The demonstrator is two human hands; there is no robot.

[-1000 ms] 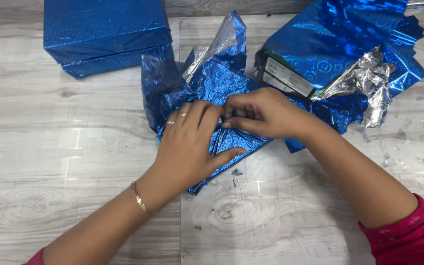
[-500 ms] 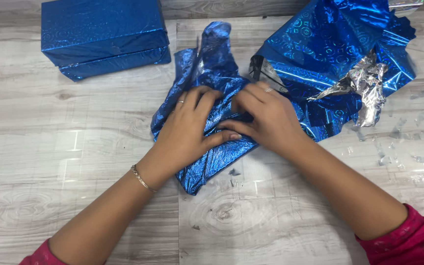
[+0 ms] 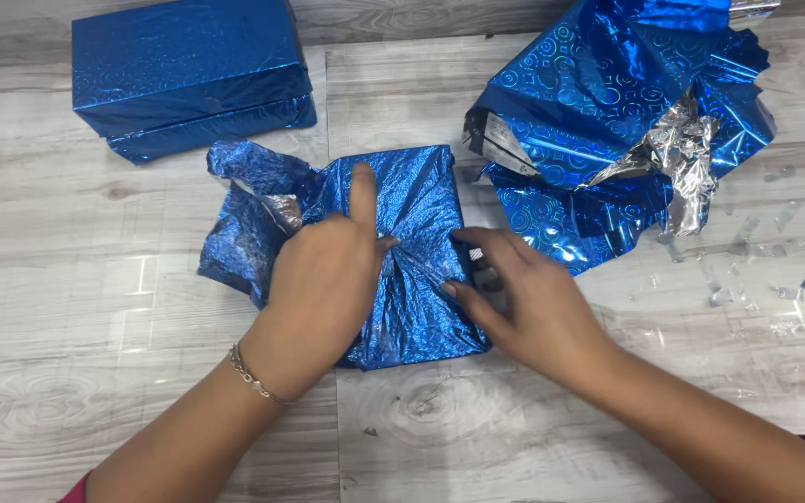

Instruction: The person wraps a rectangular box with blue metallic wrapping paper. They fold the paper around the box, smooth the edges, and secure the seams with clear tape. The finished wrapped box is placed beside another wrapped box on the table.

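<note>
A flat box half covered in crinkled blue foil paper point(image 3: 416, 279) lies in the middle of the wooden table. My left hand point(image 3: 328, 279) presses down on its top, index finger stretched out along the fold, with loose paper bunched out to its left point(image 3: 244, 219). My right hand point(image 3: 524, 298) rests against the parcel's right edge, fingertips pushing the paper's side in. Neither hand lifts the parcel.
A wrapped blue box point(image 3: 188, 74) sits at the back left. A crumpled heap of blue and silver foil paper point(image 3: 617, 121) lies at the back right. Clear tape scraps point(image 3: 775, 279) are scattered on the table point(image 3: 95, 307) at the right.
The upright flap of paper has been folded down flat over the box. My left hand shifted left and now pins the top; my right hand slid to the right edge.
</note>
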